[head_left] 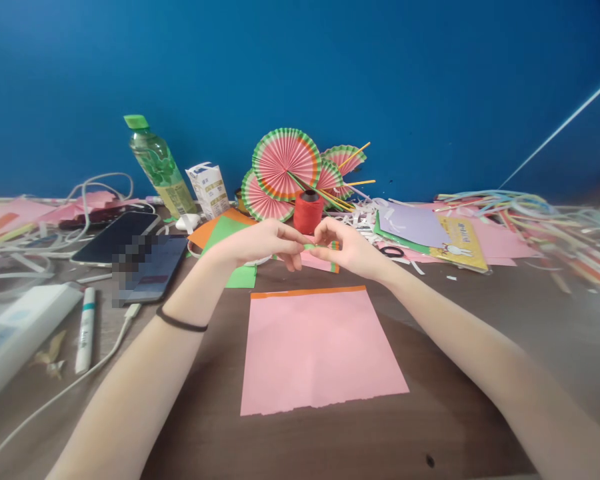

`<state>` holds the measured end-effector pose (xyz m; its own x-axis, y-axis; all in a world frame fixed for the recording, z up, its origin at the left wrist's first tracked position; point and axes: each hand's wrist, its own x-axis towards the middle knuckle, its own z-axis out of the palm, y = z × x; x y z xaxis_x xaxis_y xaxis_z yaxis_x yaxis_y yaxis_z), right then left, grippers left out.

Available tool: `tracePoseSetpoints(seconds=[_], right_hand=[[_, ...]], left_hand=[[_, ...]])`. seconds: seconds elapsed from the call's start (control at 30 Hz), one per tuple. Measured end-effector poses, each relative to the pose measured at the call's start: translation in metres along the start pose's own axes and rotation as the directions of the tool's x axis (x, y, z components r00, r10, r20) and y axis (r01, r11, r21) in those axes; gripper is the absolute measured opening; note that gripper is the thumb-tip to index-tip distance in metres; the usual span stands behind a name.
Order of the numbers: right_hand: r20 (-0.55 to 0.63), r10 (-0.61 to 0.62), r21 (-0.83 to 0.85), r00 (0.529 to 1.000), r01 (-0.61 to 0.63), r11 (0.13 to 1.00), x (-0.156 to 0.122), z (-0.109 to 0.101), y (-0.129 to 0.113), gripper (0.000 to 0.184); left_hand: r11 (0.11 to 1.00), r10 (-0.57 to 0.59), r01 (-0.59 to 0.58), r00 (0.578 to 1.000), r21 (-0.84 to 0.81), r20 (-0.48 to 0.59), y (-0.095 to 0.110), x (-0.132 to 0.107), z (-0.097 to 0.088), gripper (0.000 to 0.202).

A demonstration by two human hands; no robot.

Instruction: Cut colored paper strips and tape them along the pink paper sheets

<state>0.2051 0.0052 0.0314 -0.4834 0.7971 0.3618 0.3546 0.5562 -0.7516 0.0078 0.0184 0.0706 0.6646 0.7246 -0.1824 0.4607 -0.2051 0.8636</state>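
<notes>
Evenly crease the folded pink, green-edged paper strip (pixel 321 261), pinched tight between fingertips of left hand (pixel 264 244) and right hand (pixel 347 249)

The single view sits at the person's head and looks forward and down along both forearms, which enter from the bottom corners. It is close to the work: the left hand (pixel 260 243) and right hand (pixel 350 250), with the folded paper (pixel 323 262) between them, lie near the frame's middle, just beyond the pink sheet (pixel 315 350). The table (pixel 455 347) fills the lower half, and the blue wall (pixel 430 80) faces the camera above.
</notes>
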Motion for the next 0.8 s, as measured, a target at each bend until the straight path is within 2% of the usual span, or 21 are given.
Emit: tracePoseSetpoints(seconds=[0.17,0.37,0.47,0.8], right_hand=[[0.025,0.070,0.101,0.997,-0.072,0.992,0.001,0.001,0.002,0.019],[0.122,0.196,0.300,0.973,-0.224,0.927,0.002,0.000,0.004,0.024],[0.169,0.196,0.317,0.966,-0.242,0.917,0.003,-0.004,0.004,0.020],[0.150,0.246,0.323,0.958,-0.282,0.903,0.003,-0.018,0.015,0.019]], left_hand=[[1.000,-0.003,0.003,1.000,-0.026,0.018,-0.001,0.001,-0.001,0.025],[0.999,0.001,0.000,1.000,-0.036,0.025,0.002,-0.001,0.000,0.020],[0.999,-0.005,0.006,1.000,-0.039,0.022,0.002,-0.001,0.000,0.019],[0.998,-0.053,0.054,0.998,0.016,-0.033,-0.002,-0.002,-0.007,0.022]])
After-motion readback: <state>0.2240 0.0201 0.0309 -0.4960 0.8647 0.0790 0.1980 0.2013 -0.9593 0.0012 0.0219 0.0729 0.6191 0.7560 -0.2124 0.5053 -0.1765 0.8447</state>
